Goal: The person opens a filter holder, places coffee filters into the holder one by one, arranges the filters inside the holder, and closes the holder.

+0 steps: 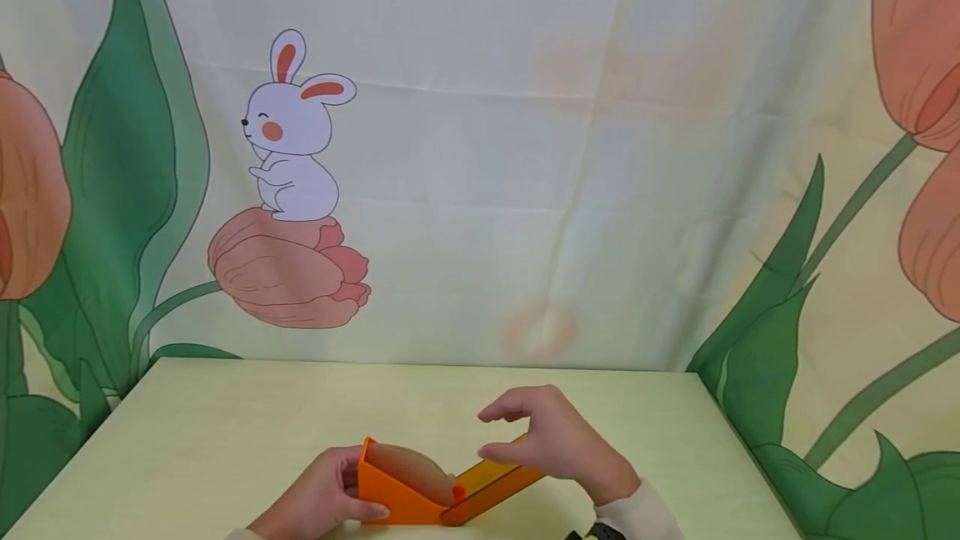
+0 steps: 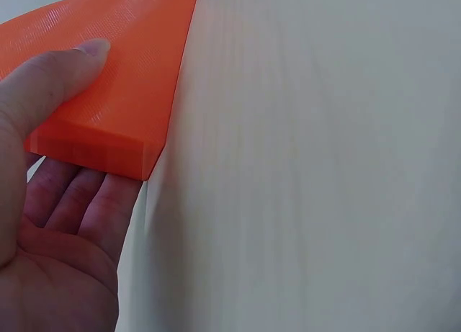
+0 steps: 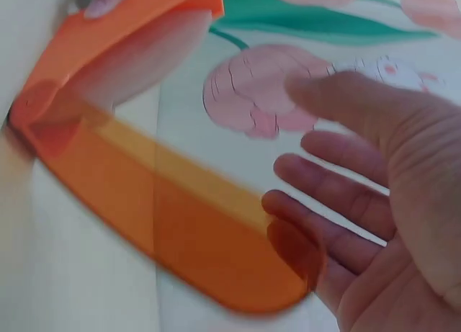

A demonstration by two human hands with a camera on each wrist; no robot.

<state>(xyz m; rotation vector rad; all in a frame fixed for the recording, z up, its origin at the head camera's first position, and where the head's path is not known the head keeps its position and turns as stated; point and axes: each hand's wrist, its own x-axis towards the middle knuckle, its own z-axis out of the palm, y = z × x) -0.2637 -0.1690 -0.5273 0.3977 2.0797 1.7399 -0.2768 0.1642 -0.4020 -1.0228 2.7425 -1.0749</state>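
Observation:
An orange wedge-shaped case [image 1: 401, 502] stands on the table with its hinged, see-through orange lid [image 1: 491, 490] swung out to the right. From inside the case rises a pale, translucent piece with a curved edge [image 1: 412, 469]. My left hand [image 1: 326, 490] grips the case's left end, with the thumb on the near face and the fingers beneath and behind. My right hand [image 1: 558, 440] is at the lid's outer end, thumb and fingers spread apart. In the right wrist view, the lid's rounded tip overlaps the lower fingers and palm.
The pale wooden tabletop [image 1: 262, 407] extends away to a hanging cloth [image 1: 450, 148] printed with tulips and a rabbit. A dark band [image 1: 600, 532] circles the right wrist. The table's right edge [image 1: 750, 448] runs beyond the right arm.

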